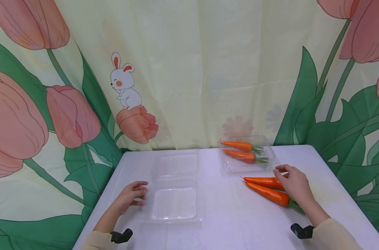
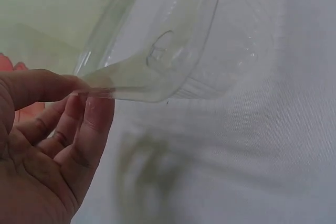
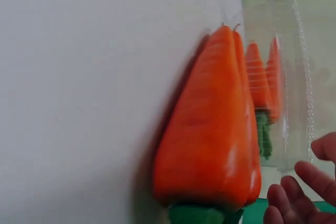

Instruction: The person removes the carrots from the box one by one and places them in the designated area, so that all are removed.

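Head view: on the white surface (image 1: 222, 208), a clear, shallow plastic clamshell (image 1: 174, 203) lies open near the left edge, long axis running near to far. Two smooth, tapered carrots (image 1: 268, 193) lie toward the right edge, tips pointing left. A clear plastic box (image 1: 225, 167) holds two more at the far edge.

Left wrist view: the fingers of the left hand (image 2: 47, 156) pinch the clamshell's thin rim.

Right wrist view: the fingers of the right hand (image 3: 307, 200) are slightly parted, empty.

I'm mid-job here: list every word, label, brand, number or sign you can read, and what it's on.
No readable text in any view.
Open clear container: a small rounded mark, no letters discernible.
Clear container with two carrots: none readable.
Loose carrots: none.
Curtain: printed pictures only.
Black wrist devices: too small to tell.
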A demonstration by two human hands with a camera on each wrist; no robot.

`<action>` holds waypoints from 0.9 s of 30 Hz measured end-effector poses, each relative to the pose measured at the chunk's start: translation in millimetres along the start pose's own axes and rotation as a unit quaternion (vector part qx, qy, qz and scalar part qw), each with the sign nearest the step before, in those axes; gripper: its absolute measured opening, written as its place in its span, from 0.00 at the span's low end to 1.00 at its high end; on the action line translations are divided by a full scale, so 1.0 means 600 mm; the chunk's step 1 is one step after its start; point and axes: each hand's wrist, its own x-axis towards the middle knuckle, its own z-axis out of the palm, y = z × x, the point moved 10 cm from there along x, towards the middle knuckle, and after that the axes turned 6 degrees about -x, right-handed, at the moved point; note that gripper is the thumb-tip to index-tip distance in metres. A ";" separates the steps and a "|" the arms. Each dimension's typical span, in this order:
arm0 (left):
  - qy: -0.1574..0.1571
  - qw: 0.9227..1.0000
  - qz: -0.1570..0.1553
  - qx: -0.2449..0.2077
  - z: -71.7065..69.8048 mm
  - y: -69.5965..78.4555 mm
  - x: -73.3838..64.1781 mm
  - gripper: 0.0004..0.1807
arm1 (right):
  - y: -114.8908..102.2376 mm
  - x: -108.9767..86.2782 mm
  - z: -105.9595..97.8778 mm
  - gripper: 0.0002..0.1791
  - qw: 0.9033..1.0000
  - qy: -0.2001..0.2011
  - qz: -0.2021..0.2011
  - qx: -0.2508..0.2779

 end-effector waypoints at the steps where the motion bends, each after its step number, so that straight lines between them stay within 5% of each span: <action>1: 0.001 1.000 0.000 0.004 -0.002 0.001 -0.002 0.28 | 0.003 0.005 -0.003 0.24 1.000 0.008 0.010 0.012; 5: 0.025 0.999 0.002 0.044 -0.014 0.006 -0.008 0.26 | 0.011 0.024 -0.009 0.27 0.998 0.020 0.048 0.045; 8: 0.077 0.987 0.020 0.141 -0.025 0.029 -0.012 0.22 | 0.015 0.036 -0.008 0.30 0.995 0.007 0.077 0.061; 10: 0.114 0.963 0.046 0.239 -0.023 0.058 -0.019 0.20 | 0.017 0.043 -0.007 0.30 0.994 0.001 0.090 0.068; 14: 0.158 0.898 0.111 0.397 0.027 0.124 -0.039 0.18 | 0.021 0.049 -0.003 0.30 0.991 -0.006 0.104 0.081; 17: 0.142 0.877 0.145 0.435 0.094 0.156 -0.053 0.18 | 0.023 0.054 0.000 0.30 0.990 -0.005 0.108 0.086; 23: 0.033 0.858 0.207 0.469 0.226 0.191 -0.084 0.20 | 0.026 0.062 0.004 0.28 0.987 0.000 0.124 0.098; 27: -0.040 0.828 0.256 0.497 0.291 0.197 -0.104 0.22 | 0.025 0.066 0.006 0.28 0.986 0.005 0.128 0.103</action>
